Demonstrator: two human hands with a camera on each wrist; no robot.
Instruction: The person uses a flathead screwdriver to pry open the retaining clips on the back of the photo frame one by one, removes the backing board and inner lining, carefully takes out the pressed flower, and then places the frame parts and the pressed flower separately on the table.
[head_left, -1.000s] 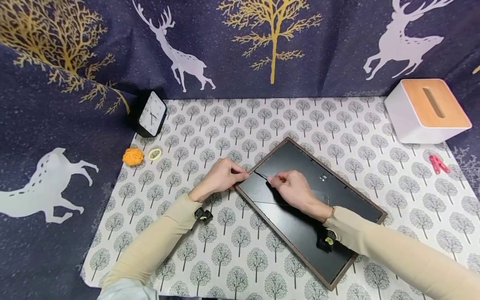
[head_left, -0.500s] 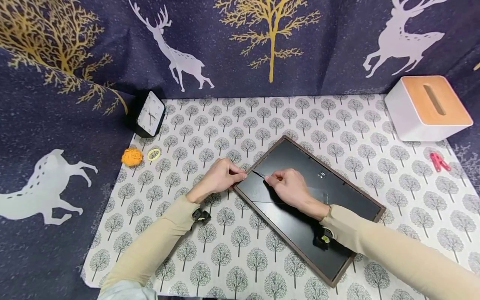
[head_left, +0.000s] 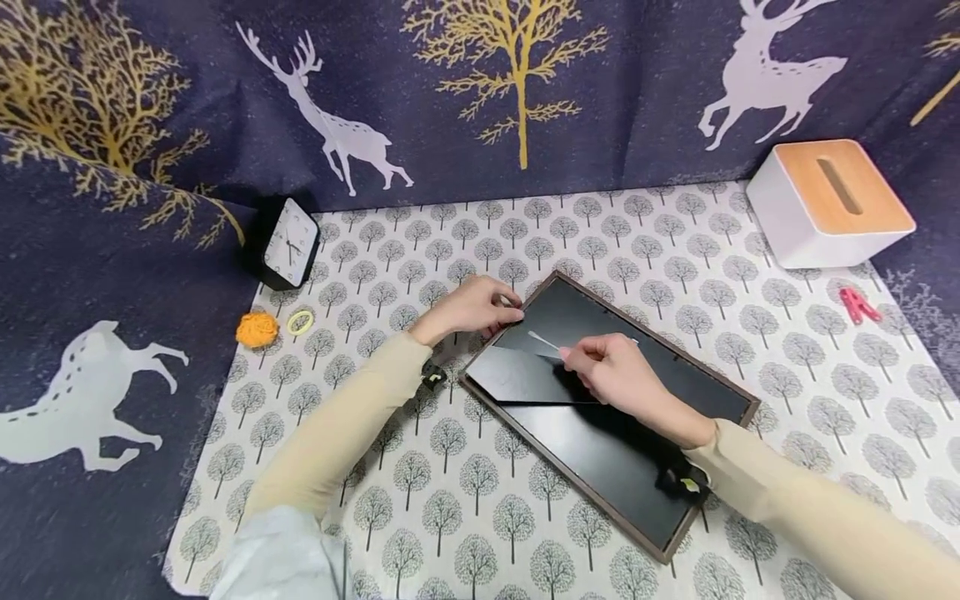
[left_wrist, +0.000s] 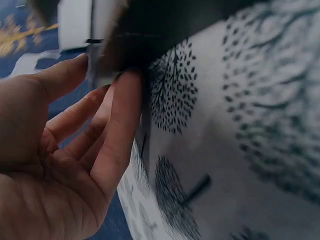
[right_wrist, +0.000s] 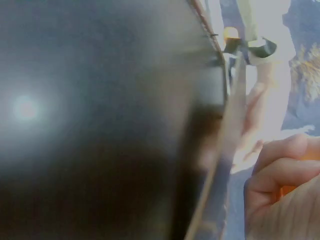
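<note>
A brown-edged picture frame [head_left: 585,517] lies at a slant, its black back panel [head_left: 622,475] facing up. My left hand [head_left: 476,306] grips the frame's upper left edge; in the left wrist view the thumb and a finger [left_wrist: 125,107] take that edge from two sides. Over the panel my right hand [head_left: 611,375] pinches a thin, stick-like strip [head_left: 542,339], whose pale end points at the left hand. Just below, a lighter flap [head_left: 517,375] of the back stands a little raised, a dark gap under its lower edge. In the right wrist view the curled fingers [right_wrist: 280,175] hide the strip.
A black clock [head_left: 288,242], an orange yarn bundle [head_left: 257,330] and a yellow ring [head_left: 300,322] sit at the left. To the right are a white tissue box [head_left: 810,225] with a wooden lid and a red clip-like thing [head_left: 858,306]. A tree-patterned cloth [head_left: 420,533] covers the table.
My left hand has slid up along the frame's edge. The strip in my right hand has left that edge and now looks pale, not dark. The flap has tilted up. The view has shifted slightly.
</note>
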